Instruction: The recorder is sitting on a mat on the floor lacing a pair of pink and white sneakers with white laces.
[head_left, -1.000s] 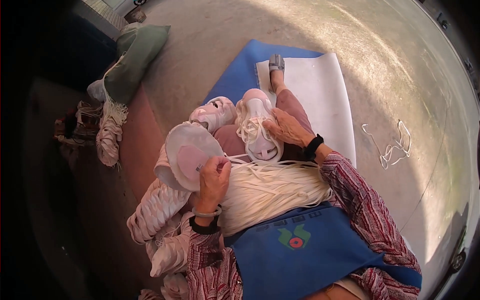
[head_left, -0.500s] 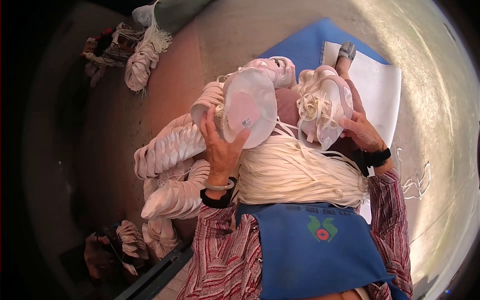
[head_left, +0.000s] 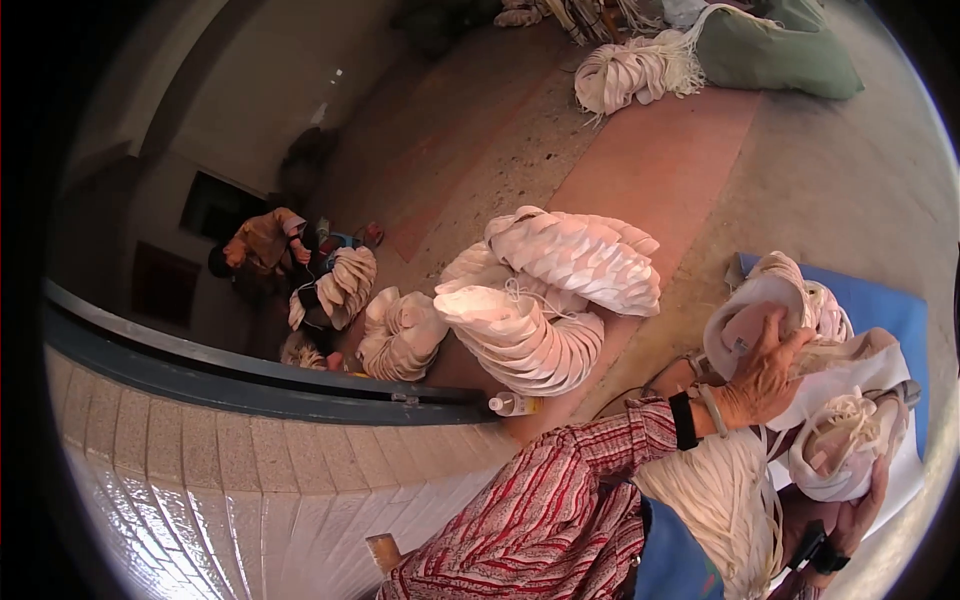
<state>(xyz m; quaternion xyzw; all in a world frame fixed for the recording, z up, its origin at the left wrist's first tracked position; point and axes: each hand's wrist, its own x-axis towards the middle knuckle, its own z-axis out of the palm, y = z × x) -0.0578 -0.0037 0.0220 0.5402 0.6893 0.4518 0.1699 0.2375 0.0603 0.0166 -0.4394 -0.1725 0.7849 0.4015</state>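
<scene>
My left hand [head_left: 762, 388], with a bracelet and black band at its wrist, grips the rim of a pale pink-and-white shoe upper [head_left: 742, 335] at the end of a stack. Another whitish upper [head_left: 845, 375] lies beside its fingers. Low on the right, my right hand [head_left: 868, 505] is closed around the side of a shoe upper with bunched cream laces [head_left: 845, 440]; its thumb is hidden. A thick bundle of cream flat laces [head_left: 715, 485] lies across my lap, over a blue apron [head_left: 685, 550].
Stacks of nested uppers [head_left: 530, 330] lie on the floor to the left, near a small bottle [head_left: 515, 404]. A tiled ledge [head_left: 270, 470] with a dark rail runs at lower left. Further off are another person [head_left: 265, 245], more uppers [head_left: 640, 75] and a green sack [head_left: 780, 50].
The view has swung left, so my hands and the uppers now appear at the right. The ledge and the other person show more fully. Both hands stay at the uppers.
</scene>
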